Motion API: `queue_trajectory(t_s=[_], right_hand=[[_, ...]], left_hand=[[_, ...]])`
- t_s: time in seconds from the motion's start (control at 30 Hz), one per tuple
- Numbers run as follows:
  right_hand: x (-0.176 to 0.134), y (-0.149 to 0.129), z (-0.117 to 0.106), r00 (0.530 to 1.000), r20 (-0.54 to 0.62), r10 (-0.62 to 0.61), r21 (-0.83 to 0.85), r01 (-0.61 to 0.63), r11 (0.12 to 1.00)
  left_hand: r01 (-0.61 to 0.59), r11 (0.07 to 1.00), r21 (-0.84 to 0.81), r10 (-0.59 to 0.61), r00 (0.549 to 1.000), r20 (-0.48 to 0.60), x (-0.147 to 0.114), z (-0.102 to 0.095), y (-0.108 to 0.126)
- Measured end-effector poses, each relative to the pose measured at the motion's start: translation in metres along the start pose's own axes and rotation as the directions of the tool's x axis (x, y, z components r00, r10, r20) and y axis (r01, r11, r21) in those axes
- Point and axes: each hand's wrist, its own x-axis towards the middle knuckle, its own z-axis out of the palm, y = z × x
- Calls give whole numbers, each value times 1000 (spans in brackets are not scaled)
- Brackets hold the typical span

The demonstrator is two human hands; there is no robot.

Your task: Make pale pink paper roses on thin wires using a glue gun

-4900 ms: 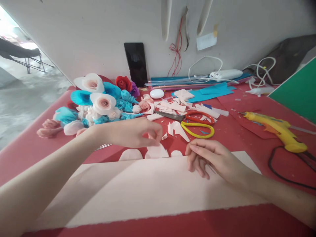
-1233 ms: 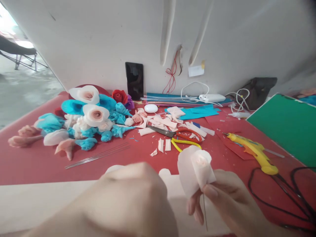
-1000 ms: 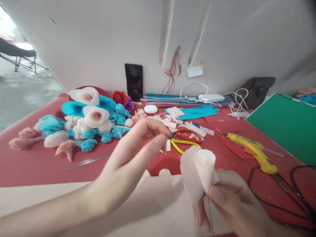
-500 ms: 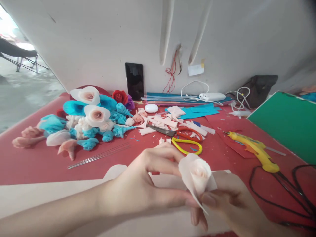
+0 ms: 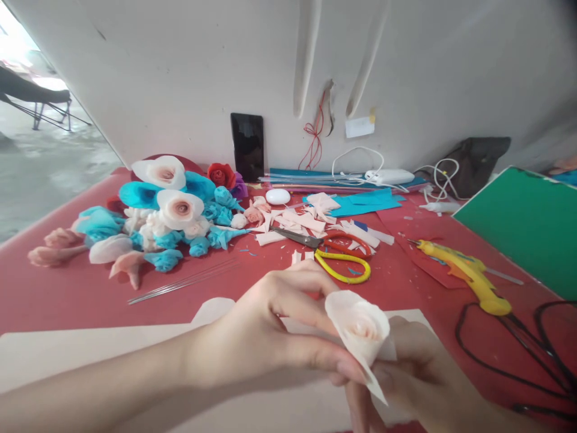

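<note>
A pale pink-white paper rose (image 5: 360, 328) is held between my two hands, low in the head view. My left hand (image 5: 288, 331) pinches a petal's lower edge between thumb and fingers, from the left side. From the right, my right hand (image 5: 417, 367) grips the base of the rose, its fingertips partly hidden behind the flower. One pointed petal tip hangs below, between the hands. Under both hands lies a large pale paper sheet (image 5: 157, 397). Just beyond my left hand are scissors (image 5: 322, 243) with one red and one yellow handle loop.
Finished paper flowers (image 5: 180, 210) in white, blue and pink are heaped at left, near thin wires (image 5: 180, 282). Paper scraps (image 5: 311, 219) lie mid-table. A yellow glue gun (image 5: 469, 273) with a black cord and a green board (image 5: 527, 228) are at right. A phone (image 5: 247, 147) leans on the wall.
The rose has tilted a little, and its outer petal now wraps more closely round the centre. My left thumb has shifted slightly right and down along the petal edge.
</note>
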Motion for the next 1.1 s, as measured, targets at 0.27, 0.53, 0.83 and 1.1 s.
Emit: queue_trajectory(t_s=[0.27, 0.53, 0.83, 1.1], right_hand=[[0, -1, 2, 1000, 29, 6, 120, -10, 993], [0, 3, 1, 999, 37, 11, 130, -15, 991], [-3, 6, 1, 999, -38, 27, -22, -28, 999], [-2, 4, 2, 996, -34, 82, 10, -82, 997]], left_hand=[[44, 999, -29, -43, 998, 48, 0, 0, 4], [31, 998, -50, -28, 998, 49, 1, 1, 2], [-77, 996, -50, 75, 996, -43, 5, 7, 2], [-55, 994, -98, 48, 996, -70, 5, 9, -2]])
